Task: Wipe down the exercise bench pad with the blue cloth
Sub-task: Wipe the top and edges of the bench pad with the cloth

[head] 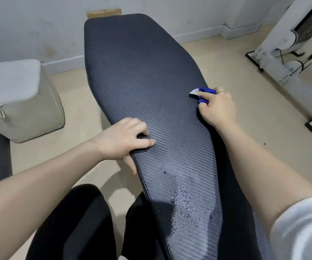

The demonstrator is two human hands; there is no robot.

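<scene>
Right now, right hand (216, 107) grip clenching blue cloth (205, 94) on bench pad (142, 72), left hand (125, 137) clasping pad edge, beige box (26, 109) nearby

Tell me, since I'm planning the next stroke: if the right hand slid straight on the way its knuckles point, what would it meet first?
Only bare bench pad, probably; the right hand, holding the blue cloth, points up-left across it.

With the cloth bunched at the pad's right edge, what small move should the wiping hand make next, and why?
Probably draw the right hand, with the blue cloth, back along the bench pad toward the water droplets at the near end. They are still beaded and unwiped, while the left hand steadies the pad's left edge.
</scene>
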